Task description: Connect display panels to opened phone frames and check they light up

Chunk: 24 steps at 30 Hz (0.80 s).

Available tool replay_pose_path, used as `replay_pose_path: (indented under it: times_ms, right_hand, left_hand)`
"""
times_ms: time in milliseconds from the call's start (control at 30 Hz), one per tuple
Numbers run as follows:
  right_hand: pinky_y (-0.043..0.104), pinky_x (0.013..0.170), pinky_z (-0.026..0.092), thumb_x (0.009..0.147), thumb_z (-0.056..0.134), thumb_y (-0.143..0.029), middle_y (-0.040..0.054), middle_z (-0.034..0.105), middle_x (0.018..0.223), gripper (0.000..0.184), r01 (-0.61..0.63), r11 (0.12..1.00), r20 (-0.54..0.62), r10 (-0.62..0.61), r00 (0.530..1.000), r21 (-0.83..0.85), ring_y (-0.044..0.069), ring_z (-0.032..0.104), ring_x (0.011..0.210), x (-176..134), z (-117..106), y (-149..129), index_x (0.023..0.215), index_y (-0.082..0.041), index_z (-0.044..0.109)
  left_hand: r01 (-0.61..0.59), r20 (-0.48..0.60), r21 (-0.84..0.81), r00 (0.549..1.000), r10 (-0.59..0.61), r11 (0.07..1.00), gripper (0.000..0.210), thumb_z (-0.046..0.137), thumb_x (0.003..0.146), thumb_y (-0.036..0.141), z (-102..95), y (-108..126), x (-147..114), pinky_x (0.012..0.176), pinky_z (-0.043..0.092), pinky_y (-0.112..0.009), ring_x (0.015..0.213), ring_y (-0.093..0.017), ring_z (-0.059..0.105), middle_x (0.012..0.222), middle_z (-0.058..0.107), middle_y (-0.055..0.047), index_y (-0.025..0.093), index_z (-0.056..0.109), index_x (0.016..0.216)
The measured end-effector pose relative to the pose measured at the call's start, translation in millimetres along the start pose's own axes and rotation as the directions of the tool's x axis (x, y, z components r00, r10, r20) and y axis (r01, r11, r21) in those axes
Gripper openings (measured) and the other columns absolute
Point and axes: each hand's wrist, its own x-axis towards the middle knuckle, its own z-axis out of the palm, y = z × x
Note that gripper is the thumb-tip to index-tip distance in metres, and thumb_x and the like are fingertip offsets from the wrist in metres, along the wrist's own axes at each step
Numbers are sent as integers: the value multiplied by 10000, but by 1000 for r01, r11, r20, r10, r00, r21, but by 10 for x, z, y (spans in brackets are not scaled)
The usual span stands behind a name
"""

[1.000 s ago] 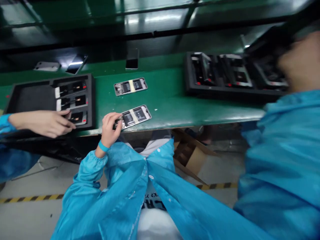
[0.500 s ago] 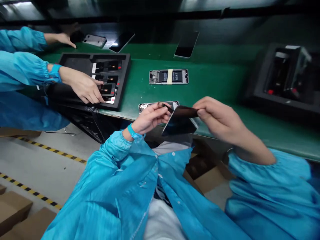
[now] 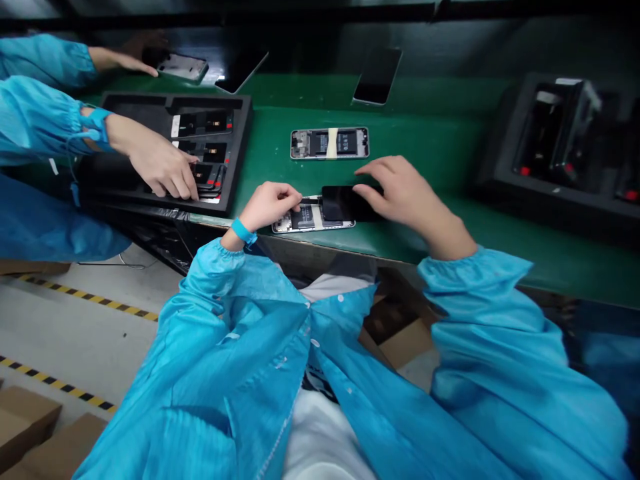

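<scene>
An opened phone body [image 3: 300, 219] with a pale tape strip across its battery lies near the bench's front edge. Over its right end rests a black phone screen [image 3: 341, 203], dark face up. My left hand [image 3: 265, 205] is at the phone's left end, thumb and fingers pinched together; what they hold, if anything, cannot be made out. At the screen's right side is my right hand [image 3: 407, 200], its fingers spread and its thumb over the screen's edge. Just beyond lies a second opened phone body [image 3: 345, 144], also with tape across its battery.
On the left, a co-worker's hand [image 3: 163, 163] reaches into a black foam tray [image 3: 240, 143] of phone parts. Another black tray [image 3: 493, 163] stands right. Dark phones [image 3: 377, 77] and a pale phone shell [image 3: 183, 67] lie at the back of the green bench [image 3: 425, 143].
The screen has gone from being held up and tilted in my right hand to lying flat over the phone. My right hand has opened; my left hand has moved left to the phone's end.
</scene>
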Motion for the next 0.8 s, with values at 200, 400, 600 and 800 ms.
replay_pose_path:
  times_ms: [200,400,600,800]
  right_hand:
    - [473,1040,581,1109,563,-465,132,821,1161,384,234,953,-160,-205,966,192,294,754,1132,151,446,-756,1262,-190,785]
    - [386,887,618,1128,538,-418,126,814,1120,377,274,930,-145,-245,959,245,237,755,1009,173,571,-669,1212,-213,843]
    - [405,852,621,1112,570,-449,131,788,1058,372,268,935,-105,-250,963,234,242,727,960,138,552,-608,1165,-231,867]
    - [435,865,620,1104,567,-464,131,783,1070,379,207,950,-58,-198,978,233,254,715,962,131,508,-664,1163,-243,870]
  left_hand:
    - [73,105,-139,993,-58,988,261,661,991,278,-40,-88,8,586,429,-230,543,-90,535,742,775,-35,136,746,790]
    - [-303,-113,282,932,345,910,328,642,1037,440,-111,-393,-269,994,554,-372,1067,-240,729,1104,813,-104,165,793,1132]
    - [-469,87,509,862,499,722,531,602,1071,550,-146,-677,-448,1188,490,-486,1385,-328,644,1467,696,-186,169,682,1432]
    - [-435,120,531,888,443,727,548,589,1073,578,-145,-676,-436,1194,472,-530,1401,-350,625,1489,680,-175,218,672,1477]
